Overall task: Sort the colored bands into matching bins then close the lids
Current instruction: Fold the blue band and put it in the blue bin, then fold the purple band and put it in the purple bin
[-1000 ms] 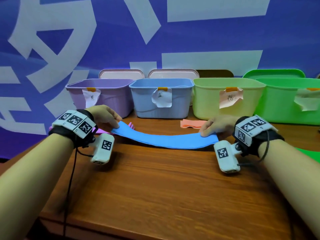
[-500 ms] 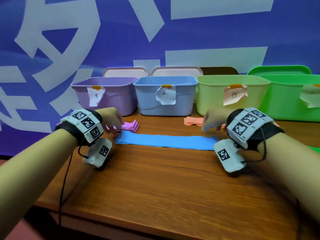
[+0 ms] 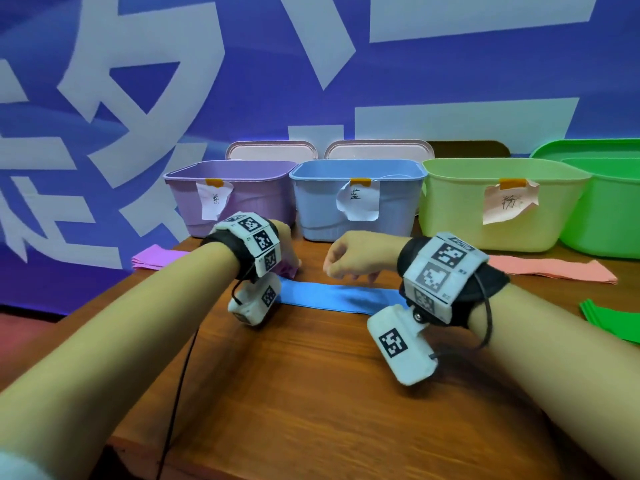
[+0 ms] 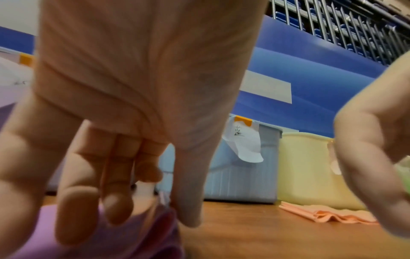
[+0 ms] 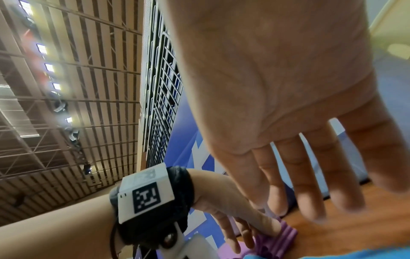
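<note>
**Both hands over the bands in front of the open bins**

Four open plastic bins line the far edge of the wooden table [image 3: 311, 375]: a purple bin [image 3: 242, 202], a light blue bin [image 3: 356, 199], a pale yellow-green bin [image 3: 498, 202] and a bright green bin [image 3: 613, 209], three of them showing paper labels taped to the rim. Lids stand upright behind them against the blue and white banner [image 3: 138, 98].

A long, flat blue fabric band [image 3: 332, 297] lies on the table between the two wrists, with no hand on it. To its left lies a folded stack of purple bands [image 3: 156, 259]; the left hand [image 3: 287, 247] reaches down onto that stack's right end, fingers and thumb extended and touching the folds, but whether it grips them cannot be told. The right hand [image 3: 349, 258] hovers above the blue band, fingers loosely spread and holding nothing.

A folded stack of salmon-pink bands [image 3: 547, 268] lies in front of the yellow-green bin, and green bands [image 3: 609, 317] sit at the right edge. The near half of the table offers bare wood.
</note>
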Demonstrator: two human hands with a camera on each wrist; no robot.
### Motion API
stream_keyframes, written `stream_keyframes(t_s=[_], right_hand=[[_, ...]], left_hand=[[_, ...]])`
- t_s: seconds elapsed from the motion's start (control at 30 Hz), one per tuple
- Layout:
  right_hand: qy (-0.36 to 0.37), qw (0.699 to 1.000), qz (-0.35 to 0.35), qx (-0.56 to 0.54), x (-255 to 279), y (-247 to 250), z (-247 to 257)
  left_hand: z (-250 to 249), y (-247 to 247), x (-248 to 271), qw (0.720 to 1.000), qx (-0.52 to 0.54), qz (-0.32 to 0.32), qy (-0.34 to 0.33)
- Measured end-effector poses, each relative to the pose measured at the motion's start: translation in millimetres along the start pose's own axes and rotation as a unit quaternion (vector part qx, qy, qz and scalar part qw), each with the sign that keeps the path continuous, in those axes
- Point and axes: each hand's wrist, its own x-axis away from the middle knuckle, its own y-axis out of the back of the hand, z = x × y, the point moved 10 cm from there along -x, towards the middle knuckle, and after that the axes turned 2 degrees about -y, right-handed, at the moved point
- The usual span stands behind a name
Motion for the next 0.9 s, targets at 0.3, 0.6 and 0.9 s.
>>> stream_keyframes(t_s=[0.3,0.6,0.9], right_hand=[[0.057,0.983,0.061,0.164,-35.4,-34.9,40.2],[0.040,0.954,0.116,0.273,-54.4,-54.0,41.1],[0.031,0.977,0.101,0.187,-56.8,-37.9,39.8]], left_hand=[[34.9,-14.4,-9.7,0.978,0.192,0.077,-0.028],[49.9,-17.5,-14.3,0.941,0.328,0.073,-0.029],[133.1,27.2,1.9,0.656,0.744,-0.125,-0.017]])
